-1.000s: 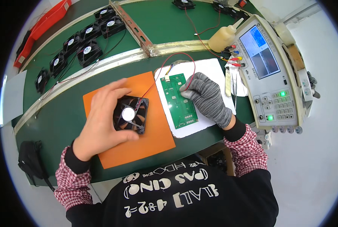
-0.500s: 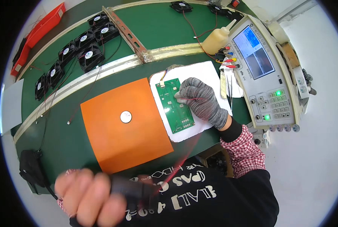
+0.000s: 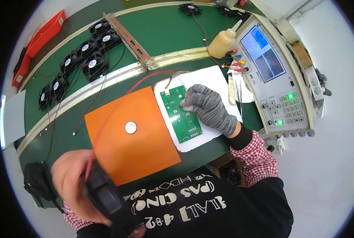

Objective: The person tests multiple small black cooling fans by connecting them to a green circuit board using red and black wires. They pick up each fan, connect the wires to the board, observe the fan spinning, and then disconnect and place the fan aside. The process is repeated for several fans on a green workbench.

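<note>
L hand (image 3: 71, 186) gripping black fan (image 3: 103, 194) low by my chest, red wire (image 3: 117, 107) strung to green board (image 3: 181, 113). R hand (image 3: 208, 107), gloved, flat on board, fingers pressing. Risk imo: wire pulls tight, plug yanks off board.

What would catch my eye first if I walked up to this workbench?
Likely the bright orange mat at the centre of the green bench. Right of it, a grey-gloved right hand presses on a green circuit board. At lower left, the bare left hand holds a black fan, blurred.
</note>
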Demonstrator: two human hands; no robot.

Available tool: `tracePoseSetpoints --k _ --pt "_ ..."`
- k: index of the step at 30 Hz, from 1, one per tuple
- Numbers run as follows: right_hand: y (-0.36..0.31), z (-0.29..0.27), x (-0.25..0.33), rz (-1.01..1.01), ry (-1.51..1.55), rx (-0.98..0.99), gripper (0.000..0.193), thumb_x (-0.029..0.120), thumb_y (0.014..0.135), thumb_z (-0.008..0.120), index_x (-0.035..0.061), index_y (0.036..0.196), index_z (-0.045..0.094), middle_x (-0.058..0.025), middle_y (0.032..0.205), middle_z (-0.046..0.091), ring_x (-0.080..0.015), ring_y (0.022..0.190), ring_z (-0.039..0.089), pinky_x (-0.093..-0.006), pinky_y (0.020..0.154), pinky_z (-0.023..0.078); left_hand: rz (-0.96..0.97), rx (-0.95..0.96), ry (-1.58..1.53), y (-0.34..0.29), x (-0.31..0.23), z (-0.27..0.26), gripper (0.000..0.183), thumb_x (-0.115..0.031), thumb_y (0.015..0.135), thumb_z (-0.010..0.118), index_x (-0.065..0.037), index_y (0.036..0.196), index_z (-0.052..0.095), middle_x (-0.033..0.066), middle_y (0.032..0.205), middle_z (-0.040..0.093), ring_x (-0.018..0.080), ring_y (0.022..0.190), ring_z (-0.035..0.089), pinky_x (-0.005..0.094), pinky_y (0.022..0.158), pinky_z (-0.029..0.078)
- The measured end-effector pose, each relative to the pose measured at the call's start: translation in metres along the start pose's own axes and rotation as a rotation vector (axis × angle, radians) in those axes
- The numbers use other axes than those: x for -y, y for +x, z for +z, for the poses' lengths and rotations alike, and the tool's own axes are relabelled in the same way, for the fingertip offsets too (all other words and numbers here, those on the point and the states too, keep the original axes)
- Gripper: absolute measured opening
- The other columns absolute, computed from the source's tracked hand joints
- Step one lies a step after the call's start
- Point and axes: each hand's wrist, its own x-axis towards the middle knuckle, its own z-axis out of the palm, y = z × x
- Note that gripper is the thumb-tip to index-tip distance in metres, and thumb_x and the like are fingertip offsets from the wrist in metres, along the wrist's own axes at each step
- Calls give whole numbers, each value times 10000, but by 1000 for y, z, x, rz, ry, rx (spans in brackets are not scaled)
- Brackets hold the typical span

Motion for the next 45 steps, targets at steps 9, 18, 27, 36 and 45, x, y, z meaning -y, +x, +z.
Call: tracePoseSetpoints --k 9,18,27,36,45 --pt "-9 -3 7 -117 -262 15 153 94 807 675 45 945 632 -113 914 609 -310 893 608 -396 794 508 375 -294 312 130 60 73 732 -503 842 632 52 1311 539 223 1339 558 377 1248 534 465 1017 437" --pt "-7 -3 7 109 120 -284 217 94 836 742 50 1020 636 -82 901 644 -203 821 658 -309 723 527 -433 128 580 85 267 83 813 -432 685 816 43 1292 558 181 1183 572 342 1100 537 439 967 439" --pt "-5 -3 10 -100 -66 -267 121 79 850 727 47 954 673 -82 864 664 -214 781 655 -305 704 530 -647 143 495 62 270 42 608 -234 587 788 -53 1125 570 188 1059 582 373 1011 569 404 919 458" --pt "25 6 79 -425 -69 56 629 110 766 720 99 1363 521 -135 1163 563 -318 1130 549 -425 963 465 499 499 -437 67 32 59 125 -93 833 611 -42 947 600 147 1290 544 346 1193 528 460 976 459" --pt "7 -46 31 -109 -766 141 162 97 737 661 94 882 734 -72 913 600 -275 902 557 -425 826 452 13 209 805 51 109 -1 307 -1 621 666 -57 905 565 100 1245 550 358 1164 486 457 975 407"
